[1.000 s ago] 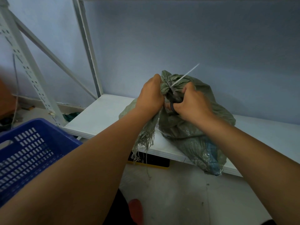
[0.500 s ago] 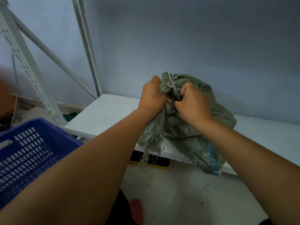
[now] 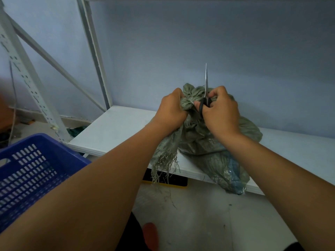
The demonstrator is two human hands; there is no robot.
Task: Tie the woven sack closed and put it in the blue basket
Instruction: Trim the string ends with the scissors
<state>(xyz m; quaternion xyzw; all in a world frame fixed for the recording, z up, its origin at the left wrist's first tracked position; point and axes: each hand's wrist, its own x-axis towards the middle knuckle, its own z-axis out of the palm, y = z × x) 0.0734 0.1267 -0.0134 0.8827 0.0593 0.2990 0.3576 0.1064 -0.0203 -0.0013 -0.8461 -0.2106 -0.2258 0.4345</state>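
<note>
On the shelf [image 3: 117,127] the woven sack [image 3: 208,142] sits with its neck bunched, left hand [image 3: 171,111] gripping the gathers, right hand [image 3: 221,113] holding scissors [image 3: 206,82] there: tying looks nearly finished, and moving it into the blue basket [image 3: 27,169] remains.

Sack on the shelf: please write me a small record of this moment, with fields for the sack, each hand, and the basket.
sack: green, woven; lies on the white shelf, one end hanging over the front edge
neck: bunched between both hands
left hand: grips the bunched neck
right hand: at the neck, holds what look like black-handled scissors, tip up
basket: blue, at lower left, apart from the sack
progress: sack not yet in basket; whether a tie is on, cannot tell
</note>
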